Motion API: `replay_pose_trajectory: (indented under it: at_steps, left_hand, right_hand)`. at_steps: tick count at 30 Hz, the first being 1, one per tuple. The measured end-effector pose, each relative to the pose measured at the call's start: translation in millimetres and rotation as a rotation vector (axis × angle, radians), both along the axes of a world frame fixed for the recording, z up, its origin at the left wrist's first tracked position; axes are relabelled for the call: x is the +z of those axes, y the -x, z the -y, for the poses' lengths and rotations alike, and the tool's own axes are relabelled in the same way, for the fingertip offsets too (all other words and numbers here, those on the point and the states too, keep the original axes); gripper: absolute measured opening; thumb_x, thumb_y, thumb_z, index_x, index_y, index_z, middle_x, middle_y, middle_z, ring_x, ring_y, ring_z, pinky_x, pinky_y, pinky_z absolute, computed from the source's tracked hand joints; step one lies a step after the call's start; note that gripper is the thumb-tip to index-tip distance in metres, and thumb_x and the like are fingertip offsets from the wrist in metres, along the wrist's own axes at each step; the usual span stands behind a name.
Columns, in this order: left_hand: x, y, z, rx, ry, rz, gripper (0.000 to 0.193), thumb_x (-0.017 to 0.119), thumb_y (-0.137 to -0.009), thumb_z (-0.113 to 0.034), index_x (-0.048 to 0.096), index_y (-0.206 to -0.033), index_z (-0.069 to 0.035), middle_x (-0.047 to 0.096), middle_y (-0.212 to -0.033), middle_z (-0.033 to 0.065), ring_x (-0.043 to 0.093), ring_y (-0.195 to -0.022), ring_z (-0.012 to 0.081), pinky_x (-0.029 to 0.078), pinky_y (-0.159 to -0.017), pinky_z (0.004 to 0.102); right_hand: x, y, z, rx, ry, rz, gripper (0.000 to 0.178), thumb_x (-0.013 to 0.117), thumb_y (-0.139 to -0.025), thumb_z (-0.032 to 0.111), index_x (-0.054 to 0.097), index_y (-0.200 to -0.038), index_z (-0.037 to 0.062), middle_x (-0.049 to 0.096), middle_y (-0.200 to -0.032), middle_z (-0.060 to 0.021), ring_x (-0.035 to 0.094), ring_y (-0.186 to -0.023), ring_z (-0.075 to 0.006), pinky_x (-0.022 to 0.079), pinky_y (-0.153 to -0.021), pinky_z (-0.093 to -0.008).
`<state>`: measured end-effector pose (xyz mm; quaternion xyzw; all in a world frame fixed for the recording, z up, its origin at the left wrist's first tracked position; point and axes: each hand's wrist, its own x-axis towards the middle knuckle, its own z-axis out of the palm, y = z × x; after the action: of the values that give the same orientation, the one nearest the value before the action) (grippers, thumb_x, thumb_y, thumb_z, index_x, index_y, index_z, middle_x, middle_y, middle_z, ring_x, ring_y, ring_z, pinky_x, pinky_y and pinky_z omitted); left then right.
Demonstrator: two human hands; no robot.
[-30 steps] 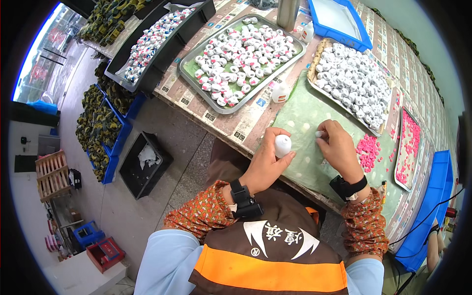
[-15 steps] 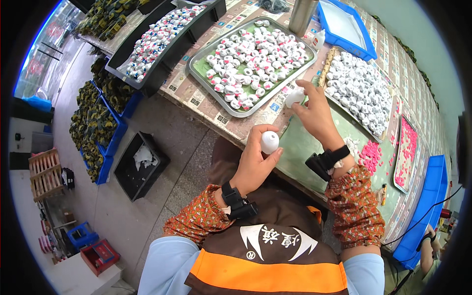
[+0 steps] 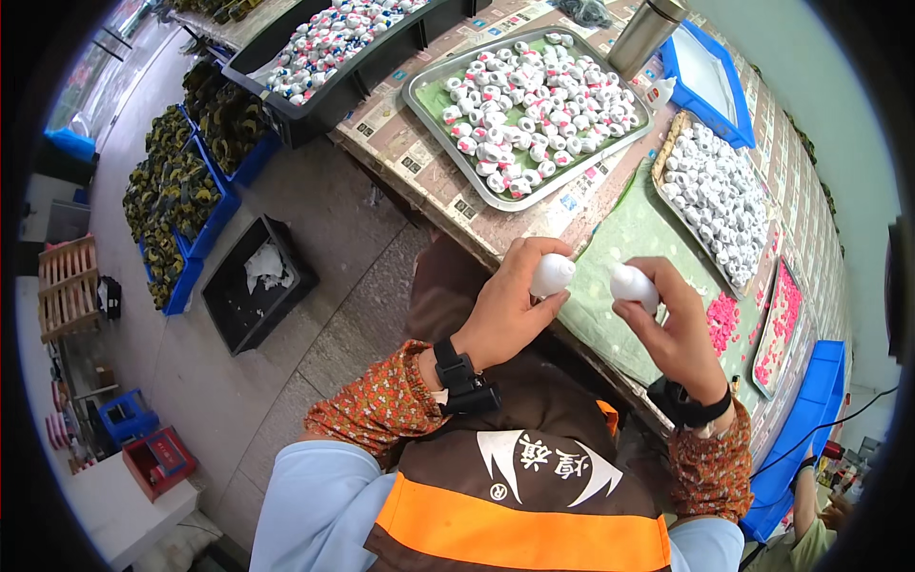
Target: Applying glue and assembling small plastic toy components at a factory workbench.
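Held in my left hand (image 3: 510, 305), between thumb and curled fingers, is a smooth white rounded piece (image 3: 552, 275) with a small nub facing right. Close to its right, my right hand (image 3: 679, 329) grips a white rounded object (image 3: 633, 286) that tapers to the left; its fingers cover the rest, so its exact kind is unclear. A small gap separates the two. Both hands hover over the near edge of a green sheet (image 3: 615, 334) on the table. Beyond them a metal tray (image 3: 505, 203) carries many white pieces with pink parts.
A second tray (image 3: 701, 234) of plain white pieces lies right, near pink bits (image 3: 721, 319) and a pink-filled tray (image 3: 762, 367). A steel flask (image 3: 648, 36), small white bottle (image 3: 660, 92) and blue tray (image 3: 742, 129) stand behind. Black bin (image 3: 367, 71) left; another person's arm (image 3: 806, 496) lower right.
My right hand has come down and toward me with its white object, closer to the left hand's piece. The left hand has shifted slightly right. The whole view has turned a little.
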<state>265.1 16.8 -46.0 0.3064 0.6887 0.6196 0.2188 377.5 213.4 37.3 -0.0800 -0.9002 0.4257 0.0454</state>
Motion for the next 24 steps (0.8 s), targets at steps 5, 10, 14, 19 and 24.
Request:
replay_pose_trajectory:
  at_steps: [5, 10, 14, 19, 24]
  left_hand:
    - [3, -8, 4, -0.025, 0.076, -0.087, 0.046, 0.07, -0.09, -0.005, 0.055, -0.133, -0.013, 0.055, -0.116, 0.0084, 0.061, -0.1, 0.0237, 0.052, -0.081, 0.0346]
    - [10, -12, 5, -0.036, 0.09, -0.097, 0.047, 0.069, -0.089, -0.004, 0.055, -0.133, -0.013, 0.055, -0.117, 0.0105, 0.063, -0.102, 0.0274, 0.052, -0.082, 0.0355]
    - [6, -14, 6, -0.036, 0.105, -0.189, 0.05, 0.068, -0.087, -0.002, 0.056, -0.133, -0.014, 0.056, -0.119, 0.0114, 0.064, -0.104, 0.032, 0.053, -0.084, 0.0398]
    - [11, -21, 7, -0.079, 0.217, -0.257, 0.051, 0.068, -0.086, -0.003, 0.056, -0.133, -0.016, 0.056, -0.12, 0.0113, 0.065, -0.104, 0.0353, 0.054, -0.085, 0.0425]
    - [5, -20, 5, -0.167, 0.194, -0.177, 0.052, 0.068, -0.087, -0.005, 0.054, -0.136, -0.016, 0.056, -0.123, 0.0113, 0.065, -0.106, 0.0353, 0.054, -0.088, 0.0432]
  right_hand:
    - [6, -14, 6, 0.095, -0.255, -0.067, 0.035, 0.079, -0.086, 0.011, 0.063, -0.116, 0.0033, 0.064, -0.098, -0.0146, 0.06, -0.087, -0.0333, 0.049, -0.073, -0.041]
    - [13, -17, 8, 0.136, -0.378, -0.036, 0.035, 0.079, -0.083, 0.011, 0.063, -0.114, 0.0028, 0.061, -0.094, -0.0143, 0.057, -0.084, -0.0361, 0.047, -0.073, -0.0448]
    - [17, -20, 8, 0.121, -0.413, -0.035, 0.034, 0.08, -0.082, 0.011, 0.064, -0.111, 0.0033, 0.06, -0.092, -0.0135, 0.057, -0.083, -0.0354, 0.047, -0.071, -0.0451]
    - [29, -18, 2, 0.225, -0.495, 0.017, 0.033, 0.085, -0.077, 0.016, 0.065, -0.1, 0.003, 0.06, -0.089, -0.0123, 0.058, -0.08, -0.0343, 0.048, -0.066, -0.0444]
    - [36, -10, -2, 0.148, -0.344, 0.073, 0.034, 0.088, -0.077, 0.023, 0.062, -0.084, 0.0022, 0.059, -0.076, -0.0142, 0.059, -0.066, -0.0357, 0.046, -0.059, -0.0433]
